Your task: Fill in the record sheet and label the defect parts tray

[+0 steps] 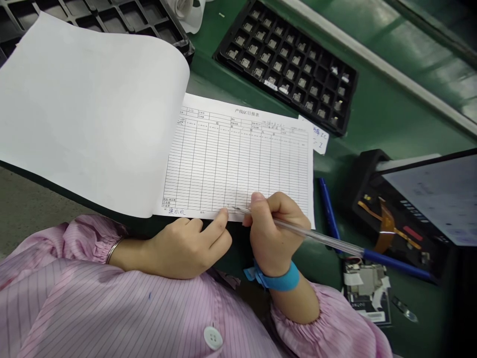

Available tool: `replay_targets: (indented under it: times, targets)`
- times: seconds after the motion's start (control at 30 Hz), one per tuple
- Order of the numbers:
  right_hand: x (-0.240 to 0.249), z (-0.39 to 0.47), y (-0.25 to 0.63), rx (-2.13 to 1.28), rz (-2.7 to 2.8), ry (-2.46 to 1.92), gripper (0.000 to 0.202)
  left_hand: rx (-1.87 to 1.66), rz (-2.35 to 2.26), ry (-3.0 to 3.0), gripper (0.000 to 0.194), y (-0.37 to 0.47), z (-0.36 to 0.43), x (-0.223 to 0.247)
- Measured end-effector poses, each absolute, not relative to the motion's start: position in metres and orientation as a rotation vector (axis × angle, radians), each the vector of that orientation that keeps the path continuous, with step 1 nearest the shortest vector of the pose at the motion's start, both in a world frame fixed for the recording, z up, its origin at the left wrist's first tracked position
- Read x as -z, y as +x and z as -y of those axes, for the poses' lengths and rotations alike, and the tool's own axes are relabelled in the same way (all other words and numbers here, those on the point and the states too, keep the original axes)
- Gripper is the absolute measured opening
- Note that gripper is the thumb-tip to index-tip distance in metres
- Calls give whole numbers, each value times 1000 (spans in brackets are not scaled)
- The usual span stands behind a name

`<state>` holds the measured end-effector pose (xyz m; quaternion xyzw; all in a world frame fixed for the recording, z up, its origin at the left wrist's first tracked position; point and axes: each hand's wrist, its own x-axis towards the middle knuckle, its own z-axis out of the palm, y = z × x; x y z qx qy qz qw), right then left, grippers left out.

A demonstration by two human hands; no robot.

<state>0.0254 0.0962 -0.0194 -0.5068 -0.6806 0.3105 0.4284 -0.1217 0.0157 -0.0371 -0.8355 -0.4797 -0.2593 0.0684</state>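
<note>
A printed form with a grid of rows [238, 159] lies on the green table, with handwriting at its lower left corner. Its top sheet [89, 109] is folded over to the left. My right hand [278, 233] grips a clear pen with a blue end [335, 242], its tip low over the form's bottom edge. Beside it, my left hand [190, 246] rests at the same edge, fingers partly curled and apart, the index finger on the paper, holding nothing.
A black tray of small metal parts [286, 64] is beyond the form, another black tray [122, 17] at upper left. On the right are a blue pen [328, 209], an opened device with a screen [395, 219] and a circuit module [367, 288].
</note>
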Motion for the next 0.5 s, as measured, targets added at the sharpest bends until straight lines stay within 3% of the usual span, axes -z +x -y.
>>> replay_targets:
  times: [0.5]
  targets:
    - [20, -97, 26, -782, 1752, -1229, 39, 772, 1446, -2534, 7, -122, -16, 39]
